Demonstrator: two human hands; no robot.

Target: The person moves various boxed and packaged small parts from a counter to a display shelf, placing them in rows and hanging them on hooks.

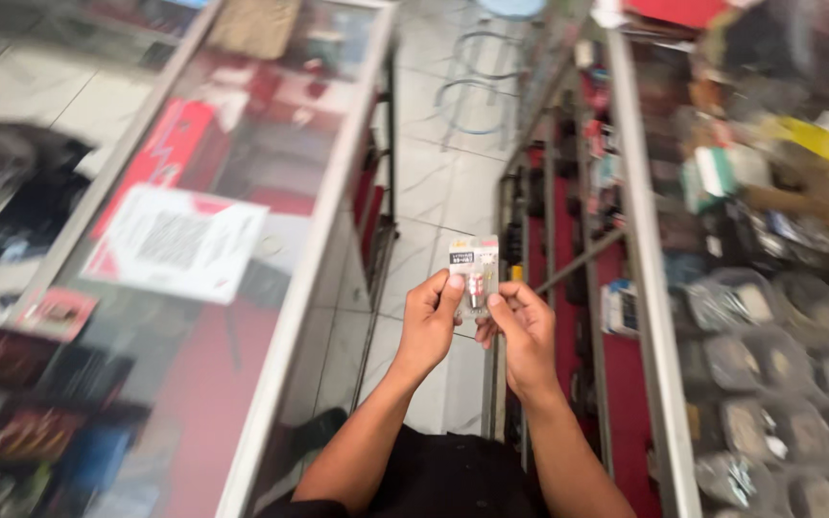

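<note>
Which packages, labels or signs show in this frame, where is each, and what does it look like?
Small clear blister pack: held up by both hands, left hand and right hand; white-and-red card, small red part inside.
White paper sign: on the left glass counter; rectangular, dark patterned square, red edging.
Clear bagged goods: right shelves; blurred.
</note>
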